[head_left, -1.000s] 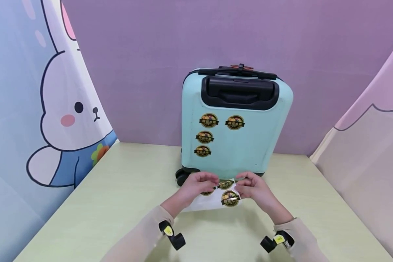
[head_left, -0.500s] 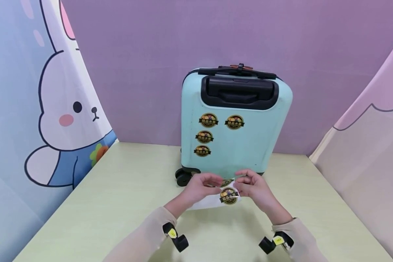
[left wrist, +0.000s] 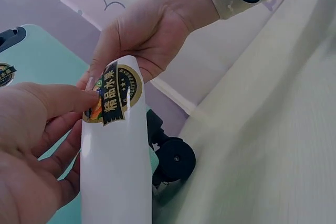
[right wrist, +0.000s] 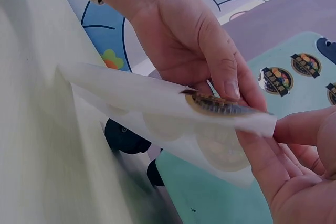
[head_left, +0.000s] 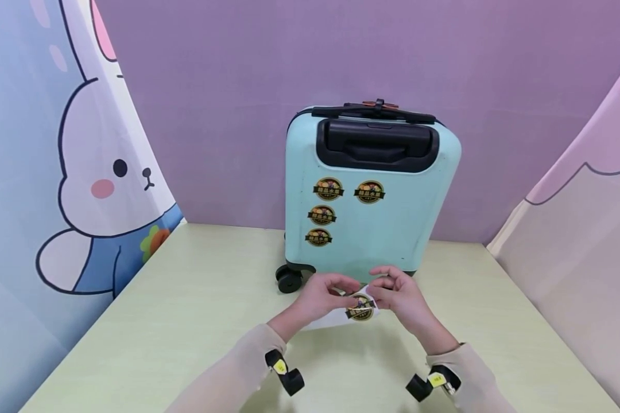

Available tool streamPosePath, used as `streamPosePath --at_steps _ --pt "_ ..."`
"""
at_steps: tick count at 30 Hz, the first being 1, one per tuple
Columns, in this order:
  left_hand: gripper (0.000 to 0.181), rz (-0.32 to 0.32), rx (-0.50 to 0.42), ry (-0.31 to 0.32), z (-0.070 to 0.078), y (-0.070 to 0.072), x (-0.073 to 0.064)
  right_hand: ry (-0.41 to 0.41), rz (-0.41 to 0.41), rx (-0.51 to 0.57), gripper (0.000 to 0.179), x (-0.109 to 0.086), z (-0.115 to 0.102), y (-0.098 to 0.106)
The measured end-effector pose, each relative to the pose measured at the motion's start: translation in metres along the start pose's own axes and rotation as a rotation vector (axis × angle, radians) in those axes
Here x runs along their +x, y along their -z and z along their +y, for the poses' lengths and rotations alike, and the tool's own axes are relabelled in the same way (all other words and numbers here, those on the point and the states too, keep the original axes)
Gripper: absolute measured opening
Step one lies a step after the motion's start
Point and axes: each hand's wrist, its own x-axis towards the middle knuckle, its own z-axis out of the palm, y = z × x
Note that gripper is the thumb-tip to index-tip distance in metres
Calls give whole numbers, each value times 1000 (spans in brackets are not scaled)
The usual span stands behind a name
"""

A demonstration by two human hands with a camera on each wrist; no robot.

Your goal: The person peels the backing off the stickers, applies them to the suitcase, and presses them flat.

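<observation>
The white sticker sheet [head_left: 330,320] is between my hands, above the table [head_left: 212,298] and near the foot of the suitcase. My left hand [head_left: 320,298] covers much of its far side. On its right end sits a round black-and-gold sticker [head_left: 361,311]; my left thumb lies over its left edge, so I cannot tell whether that edge is loose. More round shapes show faintly through the sheet in the right wrist view, too pale to read. My left hand holds the sheet, fingers curled behind it, and my right hand [head_left: 400,301] pinches its right end; some fingertips are hidden.

Just beyond stands the pale green suitcase [head_left: 392,229], upright. Both hands block part of its bottom edge, though the left wheel [head_left: 289,280] shows. On its front are four matching stickers [head_left: 322,215], three down the left and one to the right of the top one, below the black handle [head_left: 377,143].

Farther off hangs a purple backdrop [head_left: 227,115], with a rabbit curtain [head_left: 103,160] on the left, cut off by the view, and a pink-and-cream curtain [head_left: 589,229] on the right, also cut off.
</observation>
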Motion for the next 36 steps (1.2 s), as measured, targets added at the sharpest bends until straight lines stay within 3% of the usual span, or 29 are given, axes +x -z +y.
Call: streamPosePath --at_steps 18,36 --pt "12 68 -16 -79 -7 -2 -4 6 19 25 21 -2 6 -6" --pt "17 -18 -180 51 -7 1 -2 2 34 -21 22 -2 10 -4"
